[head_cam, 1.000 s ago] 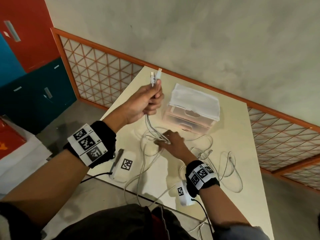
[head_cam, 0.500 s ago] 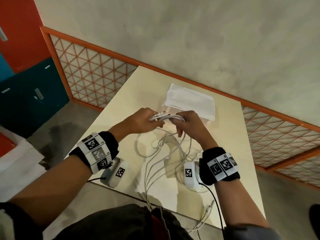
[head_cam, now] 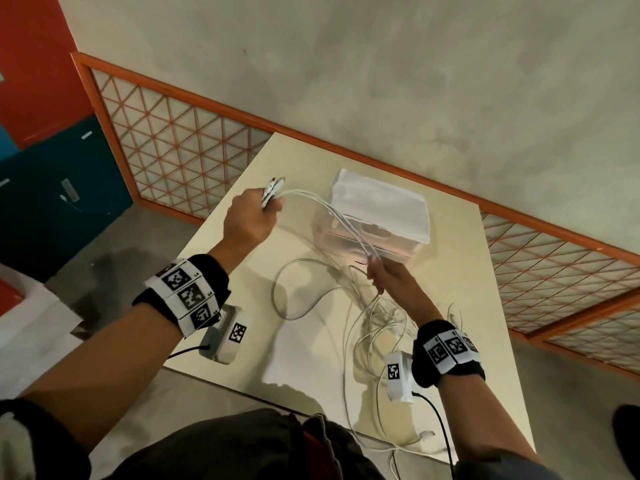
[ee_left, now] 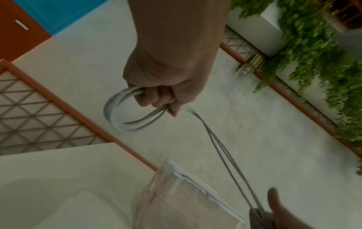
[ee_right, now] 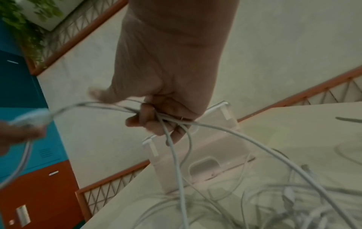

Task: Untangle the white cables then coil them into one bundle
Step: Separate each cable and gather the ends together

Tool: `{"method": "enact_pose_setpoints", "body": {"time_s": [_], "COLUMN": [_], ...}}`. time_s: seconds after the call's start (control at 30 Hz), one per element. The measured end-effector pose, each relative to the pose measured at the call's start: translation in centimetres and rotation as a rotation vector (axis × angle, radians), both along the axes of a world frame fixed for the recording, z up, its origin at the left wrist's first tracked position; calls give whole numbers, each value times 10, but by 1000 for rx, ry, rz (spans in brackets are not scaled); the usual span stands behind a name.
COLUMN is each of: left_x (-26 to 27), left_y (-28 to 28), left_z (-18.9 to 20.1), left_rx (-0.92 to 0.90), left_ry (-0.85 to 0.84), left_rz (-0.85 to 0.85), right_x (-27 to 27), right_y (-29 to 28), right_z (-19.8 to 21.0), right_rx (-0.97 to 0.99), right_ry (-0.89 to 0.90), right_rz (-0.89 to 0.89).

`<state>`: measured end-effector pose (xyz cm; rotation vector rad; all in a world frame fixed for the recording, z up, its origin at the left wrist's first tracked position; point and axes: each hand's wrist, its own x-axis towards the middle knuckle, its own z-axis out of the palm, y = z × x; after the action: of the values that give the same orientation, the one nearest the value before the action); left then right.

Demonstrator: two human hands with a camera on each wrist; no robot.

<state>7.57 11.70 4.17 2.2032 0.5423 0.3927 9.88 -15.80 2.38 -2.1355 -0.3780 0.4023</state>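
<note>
White cables (head_cam: 332, 216) run in a grouped span between both hands, raised above the cream table (head_cam: 242, 188); the rest lies as a loose tangle (head_cam: 377, 323) on the tabletop below the right hand, with some strands trailing over the near edge. Left hand (head_cam: 247, 221) is fisted round the plug ends (head_cam: 273, 187), which stick out above the knuckles; the left wrist view shows a small loop (ee_left: 119, 113) already formed under its curled fingers. Right hand (head_cam: 388, 275) is closed on the same strands further down, fingers curled round several cables at once, thumb sticking out in the right wrist view. Hands are apart, span between them slightly slack.

Step in hand, by my read: drawing strands through the right fist to feed the next loop to the left. To do it well: keep the left grip firm so the plugs stay aligned, let the right grip go loose enough for cable to slide, pull slowly so knots in the pile show up before they tighten. Match each loop to the first. Clear drawer box (head_cam: 377, 223) with white cloth (head_cam: 379, 199) on top sits just behind the span; snag risk if the pull swings back.
</note>
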Motion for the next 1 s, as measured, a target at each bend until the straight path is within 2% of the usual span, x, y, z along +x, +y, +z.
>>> {"method": "enact_pose_setpoints", "body": {"time_s": [0.07, 0.13, 0.2, 0.27, 0.33, 0.4, 0.43, 0.53, 0.6, 0.67, 0.73, 0.8, 0.87, 1.0], "left_x": [-2, -5, -6, -8, -7, -9, -10, -14, -18, -22, -23, -24, -20, -4], "left_y": [-3, -9, -20, -34, -49, -58, -61, -67, -70, -72, -77, -87, -98, -111], "left_z": [-10, -10, -5, 3, 8, 10, 11, 16, 19, 22, 20, 20, 16, -5], "left_rx": [-1, -12, -86, -236, -409, -460, -438, -387, -407, -434, -455, -470, -451, -315], "left_ry": [163, 205, 91, -32, -112, -259, -343, -521, -560, -586, -559, -492, -402, -136], "left_rz": [-26, -118, -214, -343, -500, -559, -538, -332, -206, -163, -229, -353, -460, -505], "right_x": [4, 12, 17, 19, 17, 16, 16, 21, 28, 32, 33, 30, 27, 20], "right_y": [0, 3, 9, 19, 32, 44, 47, 47, 41, 34, 28, 28, 31, 29], "right_z": [9, 18, 29, 38, 48, 56, 58, 58, 54, 49, 43, 40, 43, 62], "right_rx": [-21, -108, -238, -313, -319, -310, -326, -421, -515, -639, -717, -708, -655, -435], "right_ry": [-30, -142, -211, -243, -256, -256, -258, -260, -225, -194, -172, -137, -138, -193], "right_rz": [-70, -89, -32, 75, 141, 172, 164, 24, -78, -155, -164, -108, -33, 142]}}
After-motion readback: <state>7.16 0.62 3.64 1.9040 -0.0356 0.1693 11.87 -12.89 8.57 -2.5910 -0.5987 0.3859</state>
